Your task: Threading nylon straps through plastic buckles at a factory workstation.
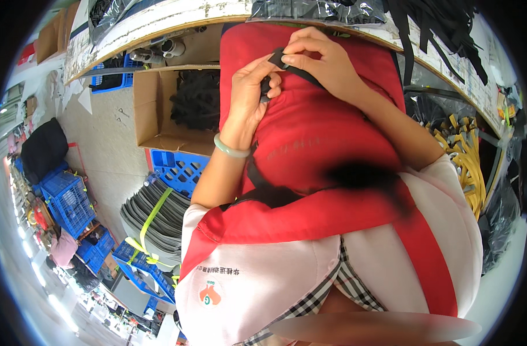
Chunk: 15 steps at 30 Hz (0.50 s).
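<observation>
Over red apron (309, 127), black strap (278, 58), long axis slanting down rightward

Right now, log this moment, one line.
left hand: pinching black fabric strip; right hand: pinching same strip; below: red cloth apron; left side: brown cardboard box

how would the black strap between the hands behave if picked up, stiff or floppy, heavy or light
The black strap is probably floppy, as it looks thin and narrow. It is likely light, being small beside the left hand and right hand pinching it. Being flat, it seems unlikely to roll.
</observation>
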Tool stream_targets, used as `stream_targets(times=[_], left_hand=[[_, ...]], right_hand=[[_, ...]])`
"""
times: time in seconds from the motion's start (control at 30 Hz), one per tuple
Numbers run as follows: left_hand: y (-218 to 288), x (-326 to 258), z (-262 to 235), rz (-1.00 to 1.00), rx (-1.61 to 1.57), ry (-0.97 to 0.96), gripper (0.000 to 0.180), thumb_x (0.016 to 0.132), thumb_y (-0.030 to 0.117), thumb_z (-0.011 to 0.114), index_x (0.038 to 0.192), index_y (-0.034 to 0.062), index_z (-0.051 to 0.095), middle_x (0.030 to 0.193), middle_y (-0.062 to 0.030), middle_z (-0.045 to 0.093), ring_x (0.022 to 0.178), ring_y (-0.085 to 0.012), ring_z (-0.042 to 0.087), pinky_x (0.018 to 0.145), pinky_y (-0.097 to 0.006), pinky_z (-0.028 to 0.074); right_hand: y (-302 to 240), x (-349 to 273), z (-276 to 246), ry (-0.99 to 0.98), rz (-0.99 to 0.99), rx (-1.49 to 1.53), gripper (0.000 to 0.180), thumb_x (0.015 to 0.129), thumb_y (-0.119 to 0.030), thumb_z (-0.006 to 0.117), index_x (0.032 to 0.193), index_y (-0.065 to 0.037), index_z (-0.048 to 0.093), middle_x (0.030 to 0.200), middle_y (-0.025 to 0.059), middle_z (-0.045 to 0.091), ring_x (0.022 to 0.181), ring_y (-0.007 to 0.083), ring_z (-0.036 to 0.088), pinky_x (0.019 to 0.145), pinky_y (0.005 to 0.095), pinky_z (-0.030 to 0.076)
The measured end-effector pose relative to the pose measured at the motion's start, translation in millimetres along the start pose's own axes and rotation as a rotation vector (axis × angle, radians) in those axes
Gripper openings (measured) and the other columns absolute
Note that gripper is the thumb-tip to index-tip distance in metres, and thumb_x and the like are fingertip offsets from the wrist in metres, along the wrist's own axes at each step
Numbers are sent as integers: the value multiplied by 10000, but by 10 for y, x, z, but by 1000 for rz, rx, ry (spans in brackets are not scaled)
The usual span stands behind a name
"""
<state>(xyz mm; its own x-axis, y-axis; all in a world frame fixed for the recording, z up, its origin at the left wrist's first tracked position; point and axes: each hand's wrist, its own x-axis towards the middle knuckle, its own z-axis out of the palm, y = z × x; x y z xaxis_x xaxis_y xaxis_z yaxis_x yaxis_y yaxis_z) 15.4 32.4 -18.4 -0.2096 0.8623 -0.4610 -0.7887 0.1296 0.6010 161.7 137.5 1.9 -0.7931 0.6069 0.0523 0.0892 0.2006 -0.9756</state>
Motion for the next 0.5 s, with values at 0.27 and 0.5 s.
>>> stream_targets(times=[0.27, 0.5], left_hand=[[43, -75, 147, 361, 264, 93, 149, 874, 58, 659, 969, -56, 676, 746, -72, 640, 476, -90, 505, 402, -206, 365], [-16, -111, 143, 442, 490, 13, 151, 876, 79, 667, 973, -35, 689, 714, -42, 619, 478, -65, 483, 426, -192, 352]], right_hand=[[-310, -23, -172, -10, 59, -182, 174, 913, -180, 618, 797, -55, 585, 642, -55, 462, 590, 30, 413, 531, 202, 321], [-213, 25, -153, -123, 343, 51, 251, 910, -251, 627, 743, -79, 554, 590, -62, 444, 475, 15, 350, 436, 201, 247]])
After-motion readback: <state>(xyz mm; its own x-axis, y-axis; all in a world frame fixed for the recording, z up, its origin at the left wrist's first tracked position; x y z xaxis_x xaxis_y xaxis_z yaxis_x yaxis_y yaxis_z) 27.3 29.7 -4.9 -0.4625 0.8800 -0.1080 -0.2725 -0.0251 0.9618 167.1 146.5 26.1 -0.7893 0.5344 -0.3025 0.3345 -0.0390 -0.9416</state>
